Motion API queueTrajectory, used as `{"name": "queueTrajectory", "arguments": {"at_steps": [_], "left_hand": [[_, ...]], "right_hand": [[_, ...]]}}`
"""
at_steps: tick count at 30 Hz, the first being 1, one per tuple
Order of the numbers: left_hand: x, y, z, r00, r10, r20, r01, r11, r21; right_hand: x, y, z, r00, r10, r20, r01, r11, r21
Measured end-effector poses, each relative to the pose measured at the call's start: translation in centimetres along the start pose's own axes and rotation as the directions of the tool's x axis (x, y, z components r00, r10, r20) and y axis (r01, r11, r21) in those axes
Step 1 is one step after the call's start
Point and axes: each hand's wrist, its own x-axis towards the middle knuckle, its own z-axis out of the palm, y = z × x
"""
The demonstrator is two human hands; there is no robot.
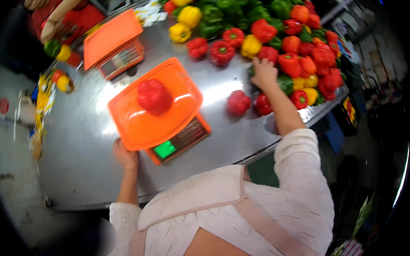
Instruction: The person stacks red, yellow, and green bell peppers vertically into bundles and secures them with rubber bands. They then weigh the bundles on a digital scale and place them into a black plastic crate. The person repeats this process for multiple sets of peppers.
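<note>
A red bell pepper (154,97) rests in the orange tray (129,128) of a weighing scale with a lit green display (165,149). At the near left corner of that tray is my left hand (125,153), blurred, its fingers partly hidden by the rim. My right hand (266,73) reaches palm down to the near side of the pepper heap, fingertips at a red pepper (268,53) and thumb apart. Something dark green lies under it; I cannot tell whether it is gripped. Two red peppers (239,103) (263,104) lie closer to me on the steel table (222,137).
Green peppers (229,7), yellow peppers (190,16) and red peppers (323,56) are heaped at the far right. A second orange scale (113,39) stands at the far left. Across the table, a person's arm (61,16) hangs near packed mixed peppers (63,52).
</note>
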Motion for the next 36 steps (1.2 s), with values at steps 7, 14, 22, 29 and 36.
{"name": "queueTrajectory", "arguments": {"at_steps": [7, 14, 22, 29, 36], "left_hand": [[0.0, 0.3, -0.3, 0.999, -0.033, 0.009, 0.033, 0.998, -0.048], [0.0, 0.3, -0.3, 0.992, -0.085, 0.090, 0.092, 0.993, -0.075], [-0.2, 0.1, 0.1, 0.995, -0.092, 0.035, 0.095, 0.990, -0.105], [0.1, 0.5, -0.4, 0.995, -0.088, 0.041, 0.089, 0.996, -0.010], [0.6, 0.8, -1.1, 0.989, -0.145, 0.035, 0.145, 0.989, 0.009]], "right_hand": [[-3.7, -6.3, -11.4, 0.956, -0.152, -0.252, 0.280, 0.202, 0.939], [-7.4, -18.7, -11.0, 0.873, -0.374, -0.313, 0.419, 0.246, 0.874], [1.5, -13.9, -13.0, 0.890, -0.382, -0.249, 0.388, 0.346, 0.854], [18.9, -19.6, -11.1, 0.795, -0.457, -0.398, 0.561, 0.804, 0.198], [27.3, -21.6, -7.9, 0.905, -0.408, -0.124, 0.422, 0.896, 0.135]]}}
